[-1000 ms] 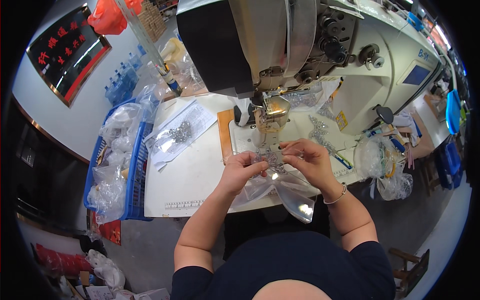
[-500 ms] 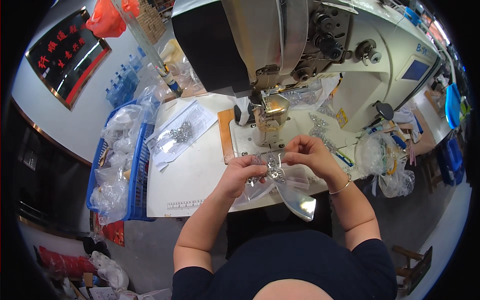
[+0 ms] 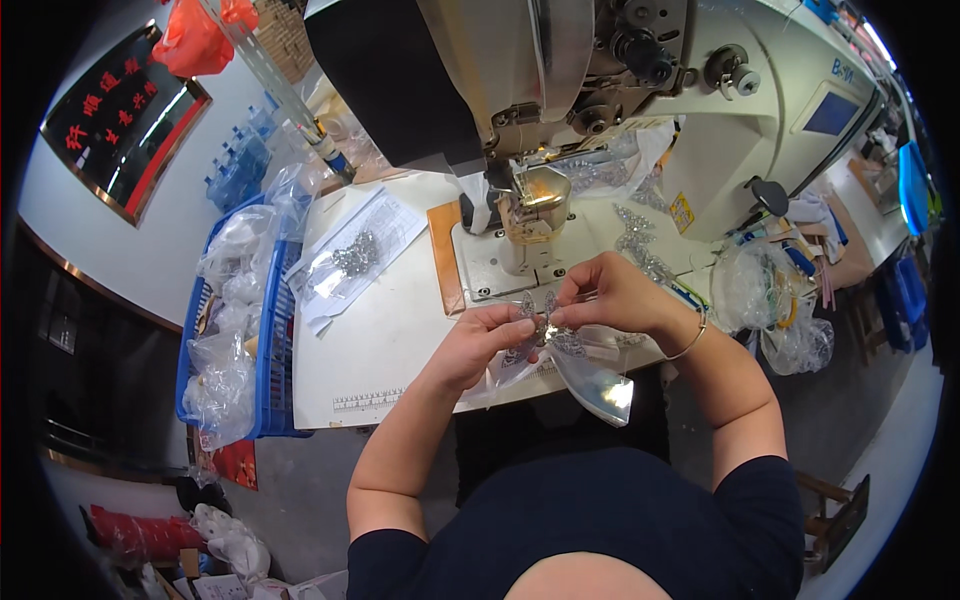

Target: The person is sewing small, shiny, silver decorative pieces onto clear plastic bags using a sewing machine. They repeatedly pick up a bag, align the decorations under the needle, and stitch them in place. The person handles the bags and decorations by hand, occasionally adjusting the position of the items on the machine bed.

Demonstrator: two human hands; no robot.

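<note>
In front of the sewing machine (image 3: 535,205), both hands are gathered round a silvery, glittering bow-like ornament (image 3: 567,343) with several petal-shaped wings. My left hand (image 3: 472,350) pinches its left side between thumb and fingers. The fingers of my right hand (image 3: 625,298) are closed on its upper right part, close to the left fingertips. A clear, shiny plastic piece (image 3: 594,388) hangs below the ornament over the table's front edge. My fingers hide the ornament's middle, and how it joins the plastic cannot be made out.
Silvery ornaments (image 3: 637,240) lie right of the machine's post. Others (image 3: 355,255) rest on a paper in a plastic sleeve (image 3: 385,225) at the left. A blue basket (image 3: 272,345) full of plastic bags stands beside the white table (image 3: 345,375). A clear bag (image 3: 755,285) hangs right.
My right hand has moved left and down onto the ornament; before, its pinched fingers were raised beside it. The left hand keeps its hold. The whole view has shifted slightly.
</note>
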